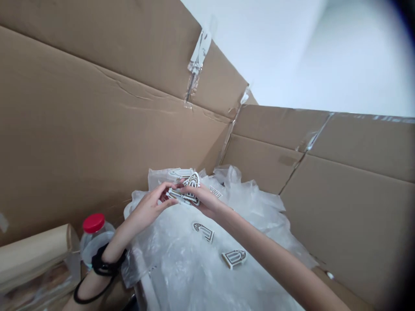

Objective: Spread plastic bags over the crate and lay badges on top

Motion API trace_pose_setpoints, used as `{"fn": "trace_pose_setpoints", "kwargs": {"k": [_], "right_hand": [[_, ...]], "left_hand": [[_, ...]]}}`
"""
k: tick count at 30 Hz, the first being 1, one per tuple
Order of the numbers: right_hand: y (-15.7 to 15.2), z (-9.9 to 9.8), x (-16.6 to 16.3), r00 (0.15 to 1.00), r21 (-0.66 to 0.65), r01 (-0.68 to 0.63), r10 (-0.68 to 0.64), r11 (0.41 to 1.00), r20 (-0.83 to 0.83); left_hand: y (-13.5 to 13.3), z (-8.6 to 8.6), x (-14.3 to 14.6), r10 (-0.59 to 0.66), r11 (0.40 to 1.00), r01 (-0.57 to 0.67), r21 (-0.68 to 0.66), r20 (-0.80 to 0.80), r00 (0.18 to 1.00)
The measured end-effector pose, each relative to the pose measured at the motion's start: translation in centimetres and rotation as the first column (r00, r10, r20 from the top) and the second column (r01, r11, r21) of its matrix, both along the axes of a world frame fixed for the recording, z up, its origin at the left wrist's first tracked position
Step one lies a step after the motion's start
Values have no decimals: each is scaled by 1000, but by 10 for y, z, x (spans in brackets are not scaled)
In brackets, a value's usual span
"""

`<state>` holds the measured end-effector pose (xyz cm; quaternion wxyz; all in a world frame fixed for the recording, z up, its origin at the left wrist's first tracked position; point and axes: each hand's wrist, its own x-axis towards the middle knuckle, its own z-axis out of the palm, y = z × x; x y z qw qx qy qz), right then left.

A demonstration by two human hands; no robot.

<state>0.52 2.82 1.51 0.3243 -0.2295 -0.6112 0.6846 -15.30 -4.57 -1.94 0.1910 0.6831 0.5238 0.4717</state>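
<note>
My left hand [149,206] and my right hand [207,202] meet above a heap of clear plastic wrap [191,259]. Between their fingertips they pinch a small bundle of flat cream-coloured cut-out pieces [187,190] with dark arch patterns. Both hands have their fingers closed on that bundle. Two more arch-shaped pieces lie loose on the plastic, one [203,231] just below my right wrist and another [234,258] nearer me. A further piece [215,191] peeks out past my right hand. A dark band circles my left wrist.
Tall cardboard walls [97,129] with strips of clear tape enclose the space on the left, back and right. A clear bottle with a red cap [94,233] stands at lower left beside a beige roll [32,250]. White wall shows above the cardboard.
</note>
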Motion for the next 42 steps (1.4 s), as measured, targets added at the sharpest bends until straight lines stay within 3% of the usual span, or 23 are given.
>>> {"fn": "trace_pose_setpoints", "kwargs": {"k": [2,7,12,15,18,20,22,26,31,32,34,37,42], "right_hand": [[-1,2,0,999,-14,-43,43,999,-4],[2,-3,10,998,-140,-47,42,989,-40],[12,-20,29,980,-322,194,-172,927,96],[18,-26,40,965,-312,258,-228,914,130],[22,-27,47,959,-265,277,-249,924,135],[25,-28,50,965,-231,254,-232,939,118],[29,-28,52,975,-191,216,-200,957,99],[37,-28,51,976,-150,193,-174,970,130],[52,-28,36,960,-64,222,-206,973,189],[57,-30,31,951,-35,240,-228,970,210],[67,-37,24,919,37,291,-290,956,265],[78,-43,20,856,170,363,-400,916,328],[71,-26,34,839,348,331,-442,877,315]], "left_hand": [[2,-3,0,98,992,-94,80,-60,993],[14,-12,5,248,943,-188,275,-200,948],[17,-11,9,406,912,-385,139,-425,809],[5,-3,7,419,894,-447,35,-419,805],[-9,4,4,465,863,-504,33,-437,770],[-11,5,2,445,861,-506,44,-547,710],[-5,0,1,339,877,-479,-36,-661,669],[11,-16,1,155,865,-445,-231,-722,675],[-7,-12,3,299,894,-448,-12,-729,616],[-14,-10,5,303,894,-448,1,-739,602],[-22,-13,11,197,904,-414,-104,-759,621],[-23,-36,21,-9,898,-330,-290,-762,647],[-10,-79,26,85,927,-345,-149,-811,579]]}}
